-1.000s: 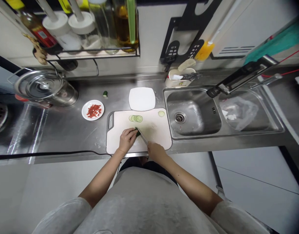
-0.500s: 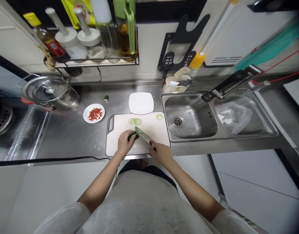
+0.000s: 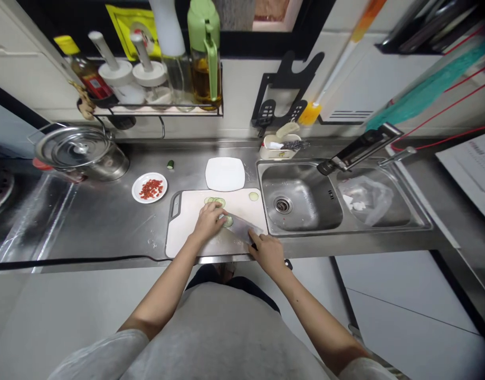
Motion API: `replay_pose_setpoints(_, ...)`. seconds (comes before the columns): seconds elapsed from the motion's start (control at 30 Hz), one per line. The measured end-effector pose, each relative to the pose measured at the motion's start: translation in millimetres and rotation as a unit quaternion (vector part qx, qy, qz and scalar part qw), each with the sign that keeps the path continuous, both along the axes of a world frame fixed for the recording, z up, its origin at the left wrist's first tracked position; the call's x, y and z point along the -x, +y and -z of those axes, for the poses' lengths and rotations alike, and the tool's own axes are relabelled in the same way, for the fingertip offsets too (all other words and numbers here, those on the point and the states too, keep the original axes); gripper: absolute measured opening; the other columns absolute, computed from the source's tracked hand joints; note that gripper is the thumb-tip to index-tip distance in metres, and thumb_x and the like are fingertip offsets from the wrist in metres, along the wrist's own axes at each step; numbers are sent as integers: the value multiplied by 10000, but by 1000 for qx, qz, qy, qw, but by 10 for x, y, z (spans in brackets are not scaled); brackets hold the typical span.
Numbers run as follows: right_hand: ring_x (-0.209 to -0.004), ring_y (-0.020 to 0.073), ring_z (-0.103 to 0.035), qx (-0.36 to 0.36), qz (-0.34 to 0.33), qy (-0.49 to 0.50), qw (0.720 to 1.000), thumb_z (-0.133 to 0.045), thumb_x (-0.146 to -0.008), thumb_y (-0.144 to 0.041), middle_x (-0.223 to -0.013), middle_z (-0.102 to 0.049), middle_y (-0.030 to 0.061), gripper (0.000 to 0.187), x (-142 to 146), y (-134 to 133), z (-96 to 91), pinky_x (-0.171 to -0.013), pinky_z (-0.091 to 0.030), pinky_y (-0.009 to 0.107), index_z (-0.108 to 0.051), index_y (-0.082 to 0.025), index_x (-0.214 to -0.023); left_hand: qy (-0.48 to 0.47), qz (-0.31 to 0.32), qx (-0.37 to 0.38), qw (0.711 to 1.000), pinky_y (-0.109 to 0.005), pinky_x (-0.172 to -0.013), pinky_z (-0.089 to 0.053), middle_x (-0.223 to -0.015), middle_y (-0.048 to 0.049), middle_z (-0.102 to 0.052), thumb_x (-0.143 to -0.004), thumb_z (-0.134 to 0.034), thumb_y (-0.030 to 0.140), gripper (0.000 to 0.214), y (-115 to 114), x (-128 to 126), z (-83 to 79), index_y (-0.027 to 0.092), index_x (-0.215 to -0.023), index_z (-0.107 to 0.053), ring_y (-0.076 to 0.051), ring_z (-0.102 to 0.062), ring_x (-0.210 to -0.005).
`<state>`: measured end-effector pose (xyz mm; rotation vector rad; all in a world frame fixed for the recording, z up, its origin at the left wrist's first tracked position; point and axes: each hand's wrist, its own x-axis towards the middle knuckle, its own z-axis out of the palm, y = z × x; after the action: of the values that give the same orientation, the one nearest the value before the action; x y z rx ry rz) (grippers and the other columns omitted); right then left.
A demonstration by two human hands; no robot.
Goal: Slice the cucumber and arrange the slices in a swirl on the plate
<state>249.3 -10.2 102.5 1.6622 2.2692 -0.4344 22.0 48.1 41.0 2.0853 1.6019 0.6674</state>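
My right hand (image 3: 269, 254) is wrapped round the handle of a kitchen knife (image 3: 244, 228), its blade lying low and flat-looking over the white cutting board (image 3: 187, 232). Near the blade's tip a pale cucumber slice (image 3: 228, 221) shows. My left hand (image 3: 209, 221) is bent in over the board, its fingertips at the edge of that slice. Whatever sits under the left palm is hidden; the dark green cucumber piece is out of sight. Just beyond the left fingers, several overlapping cucumber slices (image 3: 215, 201) lie on the board, and a single slice (image 3: 253, 196) rests at the far right corner.
A white square plate (image 3: 225, 174) stands behind the board. To the left are a plate of red berries (image 3: 149, 188), a cucumber end (image 3: 170, 164) and a steel pot (image 3: 84, 150). A double sink (image 3: 301, 198) adjoins on the right. Bottles fill a rack (image 3: 159, 110) above.
My left hand has moved forward toward the slices, and the cucumber piece it held no longer shows. The knife has turned from edge-down to a flatter pose. The view has tilted up slightly.
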Motion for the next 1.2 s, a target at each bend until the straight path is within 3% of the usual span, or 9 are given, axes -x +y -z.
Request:
replay_pose_setpoints(0.17,-972,231,-619,-12,19,-10,1000,-470,-941,-383,-991,-694,121,478,-61,-17,42,-793,-364,299,-490,-194,-1379,-23,-62,47,997,-450,-888,-422,-922,-44,-680,-792,-653,260,31,13,-111,13,242,-812,-669,-259,-587,-968)
replay_pose_setpoints(0.3,-934,227,-636,-13,25,-13,1000,-489,-925,-353,-952,-701,103,463,-113,-8,85,-766,-378,294,-506,-203,-1363,-44,-151,114,981,-409,-864,-404,-775,-2,-694,-810,-614,270,51,172,-147,28,235,-806,-651,-209,-631,-812)
replay_pose_setpoints(0.47,-931,228,-644,-20,52,-18,998,-472,-933,-360,-942,-704,94,449,-156,-21,107,-776,-395,299,-514,-222,-1359,-21,-212,149,966,-397,-879,-370,-810,-4,-716,-797,-607,264,61,436,-104,107,230,-815,-654,-198,-632,-820)
replay_pose_setpoints(0.67,-942,232,-650,-12,66,-15,998,-474,-928,-369,-963,-713,89,456,-213,-64,172,-786,-399,302,-509,-223,-1358,51,-195,91,975,-427,-863,-355,-825,-65,-699,-787,-589,227,73,595,-127,206,212,-771,-659,-257,-583,-915)
replay_pose_setpoints(0.8,-925,227,-664,1,80,-7,997,-439,-938,-358,-984,-719,92,423,-200,-60,151,-769,-404,293,-527,-223,-1328,42,-208,46,976,-441,-857,-371,-868,-100,-677,-800,-600,276,120,598,-103,229,205,-728,-666,-280,-547,-959)
replay_pose_setpoints(0.9,-871,214,-681,28,103,-8,994,-365,-960,-313,-935,-729,87,409,-157,-48,129,-746,-408,288,-514,-223,-1330,-10,-255,18,967,-424,-839,-410,-892,-78,-673,-832,-586,329,144,469,25,223,230,-798,-685,-262,-556,-929)
replay_pose_setpoints(1.0,-864,218,-688,53,122,-1,991,-302,-986,-335,-892,-731,91,421,-106,-38,133,-725,-408,287,-498,-217,-1339,-67,-260,-38,962,-389,-827,-456,-908,-56,-666,-868,-552,328,155,166,179,198,238,-895,-675,-221,-578,-872)
replay_pose_setpoints(1.1,-915,238,-682,66,127,21,989,-293,-990,-418,-934,-728,102,450,-58,-26,147,-737,-408,299,-499,-217,-1336,-74,-199,-70,975,-379,-839,-479,-934,-60,-653,-895,-528,345,174,-236,249,167,236,-938,-657,-213,-595,-901)
replay_pose_setpoints(1.2,-959,258,-670,74,130,36,988,-333,-971,-474,-982,-723,109,475,-13,-10,149,-767,-405,317,-497,-222,-1338,-47,-111,-53,991,-373,-862,-485,-1028,-68,-640,-873,-579,374,213,-549,224,159,239,-1030,-631,-218,-591,-980)
